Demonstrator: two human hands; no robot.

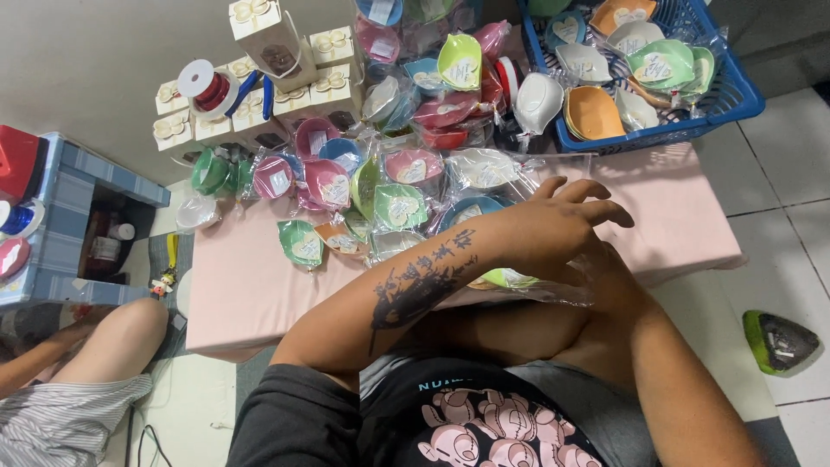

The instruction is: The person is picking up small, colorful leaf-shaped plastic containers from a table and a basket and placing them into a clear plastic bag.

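My tattooed left forearm crosses from the lower left to the right over a pink table (259, 277). My left hand (566, 216) hovers with its fingers stretched out and holds nothing that I can see. Beneath that wrist my right hand (609, 268) is mostly hidden, and it seems to grip a clear plastic bag holding a light green dish (510, 278), pressed against my lap. A heap of heart-shaped dishes in clear wrap (389, 186), pink, green, blue and white, lies just beyond both hands.
A blue plastic basket (735, 104) of wrapped dishes stands at the back right. White gift boxes (259, 39) and a red ribbon spool (206, 86) stand at the back left. Another person's leg (112, 337) is at the left, and a green-black object (778, 342) lies on the tiled floor.
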